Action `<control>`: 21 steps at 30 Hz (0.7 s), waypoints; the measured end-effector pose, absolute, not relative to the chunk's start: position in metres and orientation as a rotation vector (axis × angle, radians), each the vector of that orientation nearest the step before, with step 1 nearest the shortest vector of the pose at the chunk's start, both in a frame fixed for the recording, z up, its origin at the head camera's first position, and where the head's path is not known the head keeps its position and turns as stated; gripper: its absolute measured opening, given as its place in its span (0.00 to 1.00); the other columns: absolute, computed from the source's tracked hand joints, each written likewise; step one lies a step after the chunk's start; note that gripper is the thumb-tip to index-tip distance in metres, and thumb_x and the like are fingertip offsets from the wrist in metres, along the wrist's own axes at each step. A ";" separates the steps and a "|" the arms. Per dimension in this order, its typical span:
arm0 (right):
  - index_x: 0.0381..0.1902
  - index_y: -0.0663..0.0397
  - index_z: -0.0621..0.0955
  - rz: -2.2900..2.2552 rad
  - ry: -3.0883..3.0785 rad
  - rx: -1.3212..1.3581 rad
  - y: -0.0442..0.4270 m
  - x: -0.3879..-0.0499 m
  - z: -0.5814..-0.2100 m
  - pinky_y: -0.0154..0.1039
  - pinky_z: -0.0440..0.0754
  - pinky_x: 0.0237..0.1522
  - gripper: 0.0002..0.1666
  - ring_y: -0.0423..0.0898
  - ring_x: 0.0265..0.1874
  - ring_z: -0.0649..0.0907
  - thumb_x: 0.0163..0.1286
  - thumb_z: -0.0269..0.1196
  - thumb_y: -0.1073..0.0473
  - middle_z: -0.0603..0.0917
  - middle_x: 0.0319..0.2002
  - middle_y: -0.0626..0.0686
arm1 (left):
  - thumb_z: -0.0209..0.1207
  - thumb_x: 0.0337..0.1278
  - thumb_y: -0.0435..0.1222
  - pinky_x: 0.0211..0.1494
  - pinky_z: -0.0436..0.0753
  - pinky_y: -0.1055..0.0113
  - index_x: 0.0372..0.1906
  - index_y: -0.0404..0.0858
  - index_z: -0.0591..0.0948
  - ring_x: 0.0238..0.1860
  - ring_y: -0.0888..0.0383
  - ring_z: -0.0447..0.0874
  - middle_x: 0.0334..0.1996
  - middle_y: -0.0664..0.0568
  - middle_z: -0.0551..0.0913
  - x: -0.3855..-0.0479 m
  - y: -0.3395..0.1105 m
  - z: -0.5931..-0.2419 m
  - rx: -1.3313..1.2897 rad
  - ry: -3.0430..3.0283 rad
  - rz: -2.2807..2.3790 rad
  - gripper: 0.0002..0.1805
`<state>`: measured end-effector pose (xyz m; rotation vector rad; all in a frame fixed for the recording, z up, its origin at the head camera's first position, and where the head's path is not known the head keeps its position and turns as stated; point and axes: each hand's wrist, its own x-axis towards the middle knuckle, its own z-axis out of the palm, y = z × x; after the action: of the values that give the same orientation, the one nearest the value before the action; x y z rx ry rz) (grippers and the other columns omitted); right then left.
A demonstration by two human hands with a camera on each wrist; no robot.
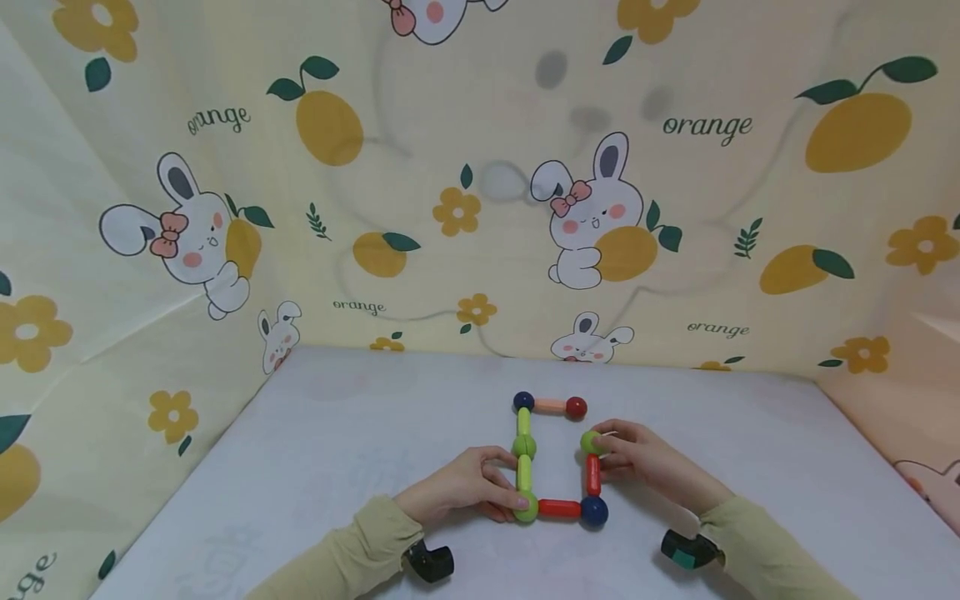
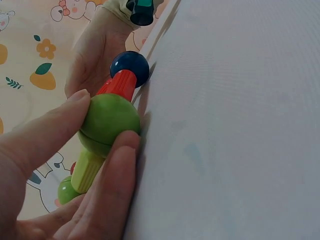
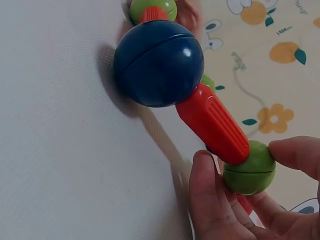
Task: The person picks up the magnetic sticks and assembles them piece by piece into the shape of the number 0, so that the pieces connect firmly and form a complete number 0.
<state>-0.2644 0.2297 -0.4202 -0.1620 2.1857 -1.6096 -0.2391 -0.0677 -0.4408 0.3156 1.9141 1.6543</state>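
Balls and rods of a magnetic building set lie joined on the white table. My left hand (image 1: 468, 485) pinches the lower-left green ball (image 2: 110, 122) between thumb and finger. From it, a lime rod (image 1: 524, 473) leads away to a middle green ball (image 1: 524, 447), another lime rod (image 1: 523, 422), a navy ball (image 1: 523, 402), a pale pink rod (image 1: 550, 406) and a red ball (image 1: 576, 407). A red rod (image 1: 560, 508) runs right to a near navy ball (image 3: 159, 64). A second red rod (image 3: 214, 124) joins that to a green ball (image 3: 250, 169), pinched by my right hand (image 1: 648, 460).
The white table surface (image 1: 337, 450) reaches back to a printed cloth wall (image 1: 465, 275) with rabbits and oranges, which also rises at both sides. A dark wrist camera (image 1: 429, 562) sits under the left cuff, another wrist camera (image 1: 690, 550) under the right.
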 end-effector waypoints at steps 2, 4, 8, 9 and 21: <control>0.60 0.66 0.68 -1.601 2.191 -0.164 0.230 -0.264 -0.421 0.40 0.81 0.49 0.32 0.51 0.43 0.81 0.70 0.58 0.46 0.79 0.49 0.57 | 0.71 0.48 0.32 0.31 0.86 0.63 0.55 0.37 0.74 0.27 0.53 0.86 0.32 0.43 0.86 -0.239 -0.068 -0.441 0.321 1.908 1.658 0.28; 0.60 0.67 0.68 -1.601 2.196 -0.173 0.229 -0.264 -0.421 0.40 0.81 0.48 0.33 0.51 0.42 0.81 0.71 0.58 0.46 0.79 0.49 0.58 | 0.71 0.48 0.32 0.31 0.86 0.63 0.55 0.37 0.73 0.26 0.54 0.85 0.32 0.43 0.86 -0.239 -0.069 -0.441 0.326 1.903 1.661 0.28; 0.59 0.67 0.69 -1.589 2.260 -0.188 0.227 -0.265 -0.424 0.40 0.83 0.44 0.31 0.51 0.39 0.82 0.69 0.60 0.49 0.81 0.45 0.58 | 0.71 0.48 0.32 0.31 0.86 0.63 0.55 0.36 0.73 0.26 0.54 0.85 0.32 0.42 0.86 -0.240 -0.069 -0.441 0.331 1.898 1.666 0.28; 0.58 0.67 0.70 -1.580 2.286 -0.189 0.226 -0.265 -0.425 0.41 0.83 0.43 0.30 0.50 0.38 0.82 0.69 0.61 0.50 0.81 0.44 0.57 | 0.71 0.48 0.32 0.31 0.86 0.63 0.55 0.36 0.73 0.26 0.54 0.85 0.32 0.42 0.86 -0.240 -0.069 -0.441 0.330 1.899 1.666 0.28; 0.53 0.63 0.76 -1.453 2.514 -0.155 0.213 -0.262 -0.429 0.39 0.82 0.32 0.23 0.48 0.30 0.78 0.63 0.67 0.57 0.79 0.38 0.55 | 0.71 0.48 0.31 0.31 0.86 0.62 0.56 0.36 0.73 0.27 0.53 0.86 0.32 0.42 0.86 -0.240 -0.067 -0.443 0.320 1.908 1.668 0.28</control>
<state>-0.2615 0.2130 -0.4289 -0.1552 2.5137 -1.4533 -0.2401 -0.0666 -0.4427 0.3198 1.9076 1.6680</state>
